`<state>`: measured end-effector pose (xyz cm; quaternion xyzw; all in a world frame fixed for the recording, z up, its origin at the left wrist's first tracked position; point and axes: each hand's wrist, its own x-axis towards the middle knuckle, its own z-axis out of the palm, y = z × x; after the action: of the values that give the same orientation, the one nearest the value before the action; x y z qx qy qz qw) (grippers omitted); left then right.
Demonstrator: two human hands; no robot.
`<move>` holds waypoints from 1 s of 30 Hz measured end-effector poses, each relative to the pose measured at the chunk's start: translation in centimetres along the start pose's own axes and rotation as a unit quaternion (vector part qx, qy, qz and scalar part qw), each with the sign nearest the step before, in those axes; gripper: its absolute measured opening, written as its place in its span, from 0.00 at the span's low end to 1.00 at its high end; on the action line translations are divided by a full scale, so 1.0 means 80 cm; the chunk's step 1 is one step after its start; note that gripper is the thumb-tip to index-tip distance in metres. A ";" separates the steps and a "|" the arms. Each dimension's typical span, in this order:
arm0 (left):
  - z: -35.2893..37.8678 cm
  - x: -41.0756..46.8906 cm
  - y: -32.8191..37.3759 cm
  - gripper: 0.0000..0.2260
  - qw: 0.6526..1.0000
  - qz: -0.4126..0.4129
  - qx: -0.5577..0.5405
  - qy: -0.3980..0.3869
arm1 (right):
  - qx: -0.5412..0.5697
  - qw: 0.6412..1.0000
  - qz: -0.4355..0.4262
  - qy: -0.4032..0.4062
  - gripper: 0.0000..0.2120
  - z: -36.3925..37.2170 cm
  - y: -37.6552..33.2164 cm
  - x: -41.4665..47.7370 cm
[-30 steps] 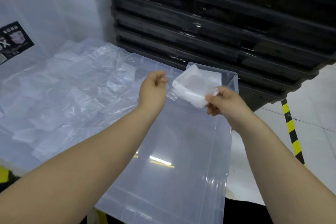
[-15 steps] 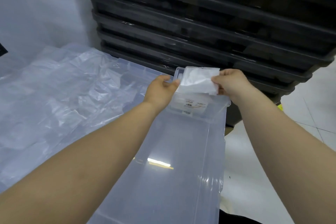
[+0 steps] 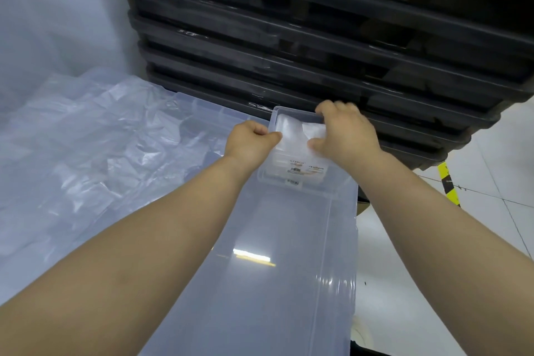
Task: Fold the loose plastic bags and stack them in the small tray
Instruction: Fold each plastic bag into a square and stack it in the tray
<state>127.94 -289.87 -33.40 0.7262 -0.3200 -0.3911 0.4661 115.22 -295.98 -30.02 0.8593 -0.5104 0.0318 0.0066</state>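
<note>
A small clear tray (image 3: 291, 179) with a barcode label sits at the far end of a large clear bin (image 3: 289, 283). A folded white plastic bag (image 3: 291, 131) lies inside the tray. My right hand (image 3: 344, 131) covers the tray's right side, with its thumb pressing on the bag and its fingers curled over the far rim. At the tray's left rim, my left hand (image 3: 250, 140) is curled and its fingertips pinch the bag's left edge. A pile of loose clear plastic bags (image 3: 92, 147) spreads out to the left.
Stacked black crates (image 3: 318, 37) rise directly behind the tray. A white wall stands at the back left. White tiled floor with a yellow-black striped post (image 3: 449, 185) lies to the right of the bin.
Both hands carried the folded bag forward from above the bin and lowered it into the small tray. The right hand now lies over the tray.
</note>
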 end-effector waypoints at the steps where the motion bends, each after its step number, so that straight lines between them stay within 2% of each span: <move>1: 0.000 0.000 -0.001 0.07 1.000 0.000 0.001 0.000 | -0.033 0.999 -0.032 0.023 0.22 0.000 0.000 -0.002; 3: 0.000 0.000 -0.002 0.08 1.000 0.002 -0.005 0.000 | -0.020 0.996 -0.078 0.037 0.18 0.000 0.000 -0.002; 4: 0.000 -0.001 -0.002 0.10 1.000 0.000 -0.011 0.001 | 0.023 0.996 -0.087 0.019 0.15 0.000 -0.002 -0.001; 7: 0.002 -0.003 0.000 0.11 0.999 -0.010 -0.041 -0.007 | 0.212 0.972 -0.053 -0.090 0.08 0.002 -0.008 0.008; 9: 0.003 -0.004 0.000 0.10 0.999 -0.013 -0.049 -0.012 | 0.279 0.948 -0.034 -0.151 0.07 0.008 -0.011 0.016; 12: 0.003 -0.001 -0.001 0.10 0.998 -0.010 -0.053 -0.015 | 0.268 0.941 -0.030 -0.205 0.07 0.018 -0.013 0.024; 23: 0.008 0.005 -0.003 0.11 1.000 0.002 -0.026 -0.017 | 0.156 0.947 -0.049 -0.275 0.07 0.042 -0.028 0.048; 25: 0.007 0.005 -0.002 0.11 1.000 0.003 -0.014 -0.015 | 0.156 0.949 -0.046 -0.269 0.09 0.040 -0.029 0.048; 30: -0.002 -0.008 0.004 0.09 1.000 0.013 0.013 -0.018 | 0.229 0.955 -0.025 -0.184 0.02 0.024 -0.023 0.035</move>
<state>127.71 -289.36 -32.93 0.7208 -0.3426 -0.3941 0.4558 118.24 -297.60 -31.75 0.8411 -0.4603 -0.0114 -0.2839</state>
